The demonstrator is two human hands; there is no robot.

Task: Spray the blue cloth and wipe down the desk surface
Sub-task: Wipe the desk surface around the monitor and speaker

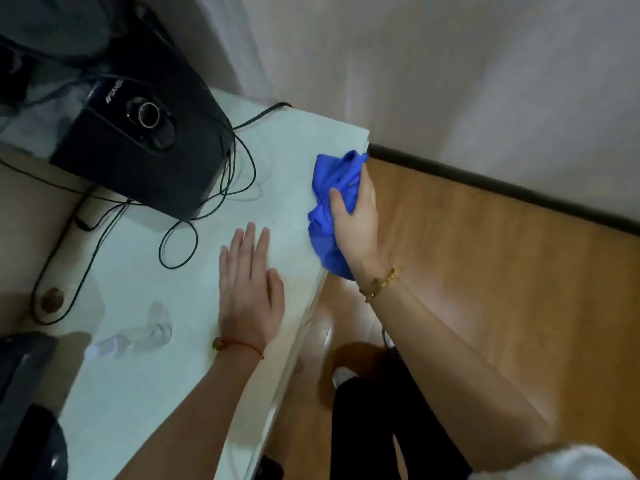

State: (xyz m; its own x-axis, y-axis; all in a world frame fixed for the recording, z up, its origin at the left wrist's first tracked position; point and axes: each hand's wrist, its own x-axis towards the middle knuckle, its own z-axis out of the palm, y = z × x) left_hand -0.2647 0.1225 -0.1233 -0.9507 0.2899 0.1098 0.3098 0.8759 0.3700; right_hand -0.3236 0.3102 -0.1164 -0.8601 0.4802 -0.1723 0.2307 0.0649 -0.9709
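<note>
Black speaker (138, 140) ahead of me, its black cables (221, 188) looping beside it, wooden floor (485, 289) below, pale wall (450, 81) behind.

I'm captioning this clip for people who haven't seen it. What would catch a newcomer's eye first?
The bright blue cloth, bunched in the right hand at the white desk's right edge. Next, the left hand lying flat on the desktop, and the black speaker with tangled cables at the back left.

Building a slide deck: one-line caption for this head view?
Right hand presses blue cloth against white desk edge; left hand rests flat.
</note>
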